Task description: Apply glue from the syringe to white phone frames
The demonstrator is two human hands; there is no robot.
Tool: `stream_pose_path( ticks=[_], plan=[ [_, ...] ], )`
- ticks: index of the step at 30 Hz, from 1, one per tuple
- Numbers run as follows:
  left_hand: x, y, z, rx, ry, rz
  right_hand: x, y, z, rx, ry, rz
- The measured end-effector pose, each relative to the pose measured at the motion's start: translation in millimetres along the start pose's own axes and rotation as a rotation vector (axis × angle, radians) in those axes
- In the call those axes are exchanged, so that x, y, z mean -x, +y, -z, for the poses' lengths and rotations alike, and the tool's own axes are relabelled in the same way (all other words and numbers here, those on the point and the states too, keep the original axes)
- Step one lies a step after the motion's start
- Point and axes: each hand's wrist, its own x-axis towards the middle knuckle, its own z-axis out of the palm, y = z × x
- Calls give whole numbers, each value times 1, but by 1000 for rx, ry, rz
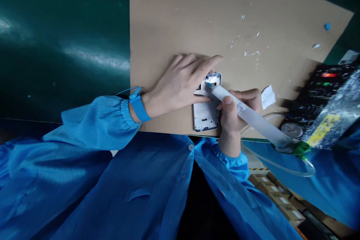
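Note:
A white phone frame (pixel 206 114) with cut-outs and a dark rim lies on a cardboard sheet. My left hand (pixel 180 82) steadies it from the left side: the thumb reaches across its middle, and the other fingers curl near the upper edge, partly hidden. In my right hand (pixel 234 110) is a large translucent dispensing syringe (pixel 253 118), held tilted with the thumb on top of the barrel. Its thin blue needle tip (pixel 208 84) points at the upper part of the frame; whether it touches cannot be told. A green cap (pixel 302 149) with a clear hose closes the syringe's rear end.
The cardboard sheet (pixel 174 18) covers part of a dark green table (pixel 64 26). White scraps, a blue bit (pixel 327 26) and a crumpled paper piece (pixel 268 96) lie on it. At right stands a dispenser box with a gauge (pixel 291 130). Cartons (pixel 277 195) sit below the table.

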Motion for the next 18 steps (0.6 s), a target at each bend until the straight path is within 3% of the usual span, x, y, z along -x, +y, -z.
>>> stream_pose_path(
  ticks=[18],
  plan=[
    [0,-1,-1,13,-4,4,-2,-5,-2,-23,-3,29]
  ],
)
